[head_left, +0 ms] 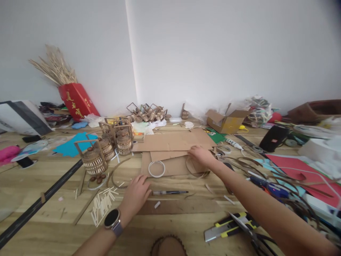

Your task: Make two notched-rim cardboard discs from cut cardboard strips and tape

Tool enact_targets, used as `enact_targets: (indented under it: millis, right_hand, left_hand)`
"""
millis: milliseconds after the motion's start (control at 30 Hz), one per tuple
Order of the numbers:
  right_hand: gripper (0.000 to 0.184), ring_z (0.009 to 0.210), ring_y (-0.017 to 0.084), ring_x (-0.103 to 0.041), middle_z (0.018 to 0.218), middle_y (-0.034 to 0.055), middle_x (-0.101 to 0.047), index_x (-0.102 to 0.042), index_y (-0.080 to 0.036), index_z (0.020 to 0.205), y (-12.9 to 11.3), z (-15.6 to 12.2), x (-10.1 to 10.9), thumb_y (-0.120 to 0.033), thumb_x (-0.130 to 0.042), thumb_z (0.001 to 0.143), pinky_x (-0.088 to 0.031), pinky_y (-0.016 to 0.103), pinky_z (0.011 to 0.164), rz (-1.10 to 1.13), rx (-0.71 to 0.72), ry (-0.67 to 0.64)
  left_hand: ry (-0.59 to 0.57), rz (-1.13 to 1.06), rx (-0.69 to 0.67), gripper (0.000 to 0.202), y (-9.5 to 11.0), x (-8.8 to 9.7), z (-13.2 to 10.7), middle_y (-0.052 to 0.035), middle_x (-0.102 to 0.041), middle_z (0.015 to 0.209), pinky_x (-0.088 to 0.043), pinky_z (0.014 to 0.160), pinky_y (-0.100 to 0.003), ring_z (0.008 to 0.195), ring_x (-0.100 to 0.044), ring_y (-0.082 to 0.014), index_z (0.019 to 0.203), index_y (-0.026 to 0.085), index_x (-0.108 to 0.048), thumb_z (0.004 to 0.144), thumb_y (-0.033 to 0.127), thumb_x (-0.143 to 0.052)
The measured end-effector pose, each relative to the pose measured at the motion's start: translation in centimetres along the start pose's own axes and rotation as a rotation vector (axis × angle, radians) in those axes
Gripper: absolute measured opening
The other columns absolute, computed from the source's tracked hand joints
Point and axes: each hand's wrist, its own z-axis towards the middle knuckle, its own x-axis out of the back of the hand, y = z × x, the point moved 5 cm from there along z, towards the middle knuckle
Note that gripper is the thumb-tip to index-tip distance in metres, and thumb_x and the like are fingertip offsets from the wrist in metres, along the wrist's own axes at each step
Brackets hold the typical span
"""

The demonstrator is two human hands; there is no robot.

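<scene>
My left hand, with a watch on its wrist, rests on the wooden table with fingers stretched out. Its fingertips are close to a black pen and a white ring. Farther off, my right hand has its fingers bent around the near edge of a piece of cardboard; the fingertips are partly hidden. That piece overlaps other cardboard, on which the white ring lies. A thin brown hoop sits just below my right hand.
Small lidded baskets with handles stand at left, near thin pale sticks. A yellow-black utility knife and scissors lie at front right. Behind are an open cardboard box and a black speaker. A brown strip lies in front.
</scene>
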Motion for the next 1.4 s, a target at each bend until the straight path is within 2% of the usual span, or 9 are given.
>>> enact_targets:
  millis: [267,567,767,867,967,1067,1167,1267,1400]
  right_hand:
    - [0.028,0.118,0.026,-0.058,0.128,0.0092,-0.062,-0.063,-0.018,0.12,0.6,-8.5,-2.9,-0.028,-0.062,0.093,-0.047,0.05,0.1,-0.03,0.033,-0.081]
    - [0.033,0.105,0.022,-0.063,0.127,0.009,-0.061,-0.059,-0.019,0.124,0.4,-5.7,-4.5,-0.035,-0.059,0.095,-0.055,0.044,0.088,-0.066,-0.078,-0.021]
    - [0.033,0.105,0.022,-0.063,0.127,0.0086,-0.06,-0.059,-0.02,0.124,-0.4,-4.8,-3.8,-0.036,-0.059,0.095,-0.054,0.044,0.089,-0.086,-0.141,0.002]
    - [0.033,0.119,0.027,-0.057,0.134,0.0119,-0.058,-0.059,-0.019,0.126,-1.6,-6.0,-2.6,-0.028,-0.06,0.094,-0.047,0.051,0.099,-0.067,-0.137,0.031]
    - [0.038,0.131,0.032,-0.047,0.132,0.0152,-0.062,-0.061,-0.018,0.128,-3.9,-8.8,-0.9,-0.014,-0.055,0.091,-0.038,0.053,0.106,-0.016,-0.082,0.046]
    - [0.03,0.123,0.029,-0.055,0.116,0.0105,-0.071,-0.069,-0.021,0.116,-7.1,-12.8,0.3,-0.019,-0.054,0.091,-0.042,0.048,0.103,0.052,0.012,0.02]
    - [0.026,0.115,0.027,-0.06,0.112,0.0079,-0.073,-0.07,-0.024,0.112,-10.5,-16.8,0.8,-0.024,-0.052,0.093,-0.044,0.047,0.099,0.139,0.083,0.026]
    - [0.026,0.113,0.027,-0.061,0.11,0.0074,-0.073,-0.068,-0.023,0.115,-13.4,-19.5,1.0,-0.025,-0.053,0.094,-0.044,0.05,0.099,0.212,0.095,0.079]
    - [0.025,0.112,0.027,-0.062,0.113,0.008,-0.073,-0.067,-0.023,0.115,-16.3,-20.8,0.8,-0.025,-0.056,0.093,-0.046,0.049,0.098,0.258,0.072,0.101]
  left_hand:
    - [-0.015,0.05,0.084,0.023,-1.9,-0.5,2.0,-0.0146,-0.067,0.115,-0.044,0.095,-0.045,0.109,-0.058,-0.0306,0.105,0.015,-0.068,0.093,0.019,-0.049]
    - [-0.033,0.094,0.162,0.016,-2.4,-1.1,4.9,-0.0116,-0.069,0.102,-0.046,0.093,-0.044,0.102,-0.062,-0.0268,0.1,0.013,-0.068,0.095,0.021,-0.054]
    - [-0.008,0.038,0.185,0.026,-2.5,0.2,5.7,-0.0087,-0.064,0.118,-0.051,0.093,-0.047,0.106,-0.062,-0.0236,0.114,0.015,-0.063,0.095,0.033,-0.06]
    - [0.039,-0.018,0.131,0.025,-1.1,1.6,3.8,-0.0148,-0.058,0.133,-0.039,0.108,-0.052,0.127,-0.05,-0.0301,0.117,0.013,-0.064,0.099,0.023,-0.049]
    - [0.021,-0.101,0.021,0.032,1.5,2.6,-0.3,-0.0138,-0.055,0.141,-0.035,0.113,-0.048,0.133,-0.046,-0.0303,0.123,0.016,-0.063,0.1,0.031,-0.047]
    - [-0.054,-0.196,-0.097,0.047,4.6,2.7,-5.3,-0.0083,-0.055,0.144,-0.039,0.113,-0.049,0.133,-0.048,-0.0287,0.132,0.024,-0.059,0.091,0.048,-0.06]
    - [-0.245,-0.308,-0.135,0.082,7.1,2.0,-9.4,-0.0163,-0.041,0.154,-0.039,0.11,-0.058,0.139,-0.039,-0.0391,0.141,0.02,-0.052,0.073,0.059,-0.076]
    - [-0.368,-0.311,-0.084,0.091,8.8,1.2,-11.0,-0.0189,-0.033,0.157,-0.036,0.112,-0.06,0.142,-0.034,-0.0415,0.146,0.019,-0.045,0.069,0.052,-0.082]
    - [-0.352,-0.351,-0.1,0.086,10.7,0.9,-10.8,-0.0182,-0.04,0.153,-0.032,0.115,-0.058,0.14,-0.036,-0.0389,0.145,0.016,-0.045,0.072,0.042,-0.081]
